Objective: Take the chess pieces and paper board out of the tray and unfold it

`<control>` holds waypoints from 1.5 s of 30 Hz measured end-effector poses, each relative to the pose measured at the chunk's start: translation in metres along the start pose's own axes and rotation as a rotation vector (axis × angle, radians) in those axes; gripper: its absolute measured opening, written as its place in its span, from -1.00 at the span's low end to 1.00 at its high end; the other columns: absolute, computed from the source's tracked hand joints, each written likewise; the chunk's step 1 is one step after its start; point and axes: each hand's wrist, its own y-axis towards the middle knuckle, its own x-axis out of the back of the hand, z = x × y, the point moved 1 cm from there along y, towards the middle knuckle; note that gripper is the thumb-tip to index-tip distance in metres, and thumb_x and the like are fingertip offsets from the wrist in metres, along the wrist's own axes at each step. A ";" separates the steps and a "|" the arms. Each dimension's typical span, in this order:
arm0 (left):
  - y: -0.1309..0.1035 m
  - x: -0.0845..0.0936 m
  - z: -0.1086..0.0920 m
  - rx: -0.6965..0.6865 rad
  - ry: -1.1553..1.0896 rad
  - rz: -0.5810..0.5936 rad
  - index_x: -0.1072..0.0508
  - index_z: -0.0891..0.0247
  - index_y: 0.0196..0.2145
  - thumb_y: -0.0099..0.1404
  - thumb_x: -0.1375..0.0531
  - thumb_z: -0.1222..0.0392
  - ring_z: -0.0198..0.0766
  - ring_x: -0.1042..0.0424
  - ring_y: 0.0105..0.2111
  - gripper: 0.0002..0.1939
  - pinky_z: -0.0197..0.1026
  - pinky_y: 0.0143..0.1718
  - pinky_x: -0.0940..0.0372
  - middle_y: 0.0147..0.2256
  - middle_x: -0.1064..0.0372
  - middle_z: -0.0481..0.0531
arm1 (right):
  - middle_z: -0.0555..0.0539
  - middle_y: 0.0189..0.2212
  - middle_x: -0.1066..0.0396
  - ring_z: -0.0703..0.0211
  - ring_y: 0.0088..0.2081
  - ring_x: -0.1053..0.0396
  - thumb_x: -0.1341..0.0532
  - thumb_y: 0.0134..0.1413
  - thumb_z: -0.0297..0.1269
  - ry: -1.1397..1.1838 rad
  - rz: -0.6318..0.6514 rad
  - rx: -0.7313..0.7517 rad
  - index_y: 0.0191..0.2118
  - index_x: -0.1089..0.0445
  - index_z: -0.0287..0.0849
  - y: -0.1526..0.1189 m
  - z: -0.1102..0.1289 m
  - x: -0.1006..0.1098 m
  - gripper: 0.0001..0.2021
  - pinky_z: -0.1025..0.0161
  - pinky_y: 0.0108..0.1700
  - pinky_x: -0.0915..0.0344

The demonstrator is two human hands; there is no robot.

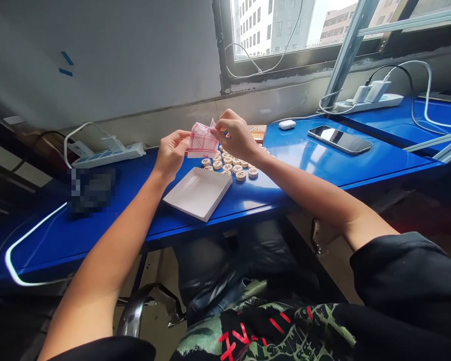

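Red-lined folded paper board (203,141) is pinched between left hand (172,152) and right hand (236,136), raised above wooden chess discs (231,165) and a white box lid (198,192) on the blue table (308,160).

Tray (197,193) on table (304,160), pieces (231,165) behind, phone (340,139) right

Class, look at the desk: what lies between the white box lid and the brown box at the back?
In the head view, a cluster of round wooden game pieces lies between the white lid and the brown box.
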 end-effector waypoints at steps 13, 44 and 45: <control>-0.007 0.002 -0.006 -0.065 0.075 0.133 -0.52 0.21 -0.37 0.09 -0.28 -0.22 -0.25 -0.41 -0.45 -0.59 -0.23 -0.42 -0.31 -0.48 -0.41 0.03 | -0.10 -0.19 -0.20 0.23 -0.14 -0.23 -0.03 0.26 -0.32 -0.033 0.052 -0.015 -0.35 -0.35 -0.22 -0.002 0.016 0.006 -0.79 0.22 -0.04 -0.23; -0.012 0.011 -0.006 -0.057 0.257 0.034 -0.39 0.28 -0.52 0.04 -0.31 0.31 -0.26 -0.30 -0.42 -0.87 -0.21 -0.31 -0.22 -0.53 -0.26 -0.03 | -0.11 -0.24 -0.22 0.12 -0.12 -0.24 -0.03 0.26 -0.19 0.028 -0.002 0.044 -0.30 -0.38 -0.19 -0.007 0.014 0.006 -0.75 0.05 -0.03 -0.25; -0.011 0.013 -0.007 -0.063 0.260 0.012 -0.38 0.27 -0.52 0.03 -0.30 0.32 -0.25 -0.29 -0.41 -0.87 -0.21 -0.31 -0.22 -0.53 -0.27 -0.02 | -0.11 -0.25 -0.22 0.10 -0.12 -0.24 -0.04 0.25 -0.18 0.033 -0.004 0.046 -0.31 -0.37 -0.18 -0.006 0.012 0.005 -0.76 0.02 -0.02 -0.25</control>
